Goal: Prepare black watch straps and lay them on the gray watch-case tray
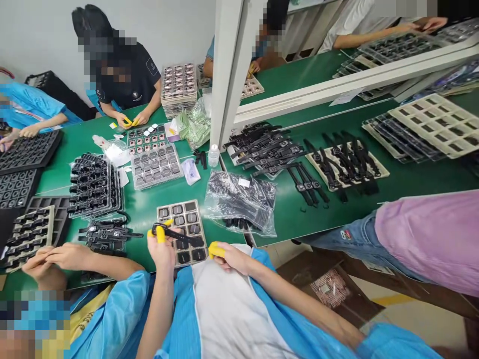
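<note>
In the head view my left hand (163,248), with yellow finger cots, grips a black smartwatch (175,233) whose strap stretches out to the right. Below the watch lies a pale tray (202,219) with square compartments; most of those in sight hold dark square watch parts. My right hand (231,257), also in yellow finger cots, is held close to my body at the tray's right edge. Its fingers are curled closed, and whatever may be between them is hidden.
Left of the tray lie loose black watches (103,232) and stacked trays of watches (93,187). A clear plastic bag of black straps (239,197) lies to the right. A co-worker's hands (63,260) are close on my left. A white frame post (228,70) rises ahead.
</note>
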`<state>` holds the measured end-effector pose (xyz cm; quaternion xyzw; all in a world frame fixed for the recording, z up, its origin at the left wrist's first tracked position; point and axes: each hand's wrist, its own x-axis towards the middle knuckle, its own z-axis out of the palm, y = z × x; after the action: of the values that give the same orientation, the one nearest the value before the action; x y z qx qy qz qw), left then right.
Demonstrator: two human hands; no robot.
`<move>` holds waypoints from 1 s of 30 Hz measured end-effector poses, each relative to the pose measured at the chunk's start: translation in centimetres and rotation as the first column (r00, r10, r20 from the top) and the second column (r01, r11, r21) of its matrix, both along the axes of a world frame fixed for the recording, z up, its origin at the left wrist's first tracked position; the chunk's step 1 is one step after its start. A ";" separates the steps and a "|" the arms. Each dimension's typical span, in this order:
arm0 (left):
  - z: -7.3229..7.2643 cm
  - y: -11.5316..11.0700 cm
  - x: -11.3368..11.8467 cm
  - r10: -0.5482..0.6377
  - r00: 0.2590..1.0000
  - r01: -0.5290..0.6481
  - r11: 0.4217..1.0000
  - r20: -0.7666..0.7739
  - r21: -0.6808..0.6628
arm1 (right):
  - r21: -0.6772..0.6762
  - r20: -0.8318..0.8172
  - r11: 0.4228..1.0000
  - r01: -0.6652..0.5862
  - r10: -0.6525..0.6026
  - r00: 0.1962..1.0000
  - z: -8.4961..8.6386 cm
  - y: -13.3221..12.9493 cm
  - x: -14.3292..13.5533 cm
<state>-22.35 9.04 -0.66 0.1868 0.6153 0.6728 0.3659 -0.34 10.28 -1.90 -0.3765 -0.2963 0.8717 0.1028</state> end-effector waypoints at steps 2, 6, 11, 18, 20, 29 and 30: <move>0.3 0.2 -0.6 -0.181 0.973 0.172 0.982 -0.140 -0.072 | 0.093 0.026 0.988 0.126 -0.128 0.991 0.6 0.1 0.3; 0.2 -0.5 0.6 -0.714 0.568 0.661 0.692 -0.410 -0.290 | 0.152 -0.088 0.966 0.208 -0.197 0.976 2.3 0.4 -0.8; -0.1 -1.0 2.4 -0.750 0.329 0.798 0.545 -0.574 -0.255 | 0.066 -0.189 0.982 0.176 -0.160 0.969 3.0 0.6 -1.8; -0.8 -2.3 2.4 -0.710 0.319 0.753 0.592 -0.628 -0.286 | -0.168 -0.210 0.955 0.245 -0.278 0.937 2.9 0.2 -1.6; -0.7 -2.6 2.5 -0.727 0.334 0.750 0.591 -0.601 -0.298 | -0.198 -0.215 0.946 0.257 -0.298 0.930 2.8 0.1 -1.6; 0.8 -2.8 2.3 -0.766 0.132 0.721 0.510 -0.629 -0.469 | -0.199 -0.148 0.963 0.183 -0.214 0.965 2.2 0.2 -1.4; 0.7 -2.8 2.3 -0.763 0.101 0.717 0.501 -0.638 -0.485 | -0.195 -0.147 0.967 0.165 -0.195 0.970 2.0 0.2 -1.3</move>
<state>-20.08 6.19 0.08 0.7374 0.5442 0.2167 0.3364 -1.67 10.46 0.14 -0.3364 -0.1704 0.9102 0.1712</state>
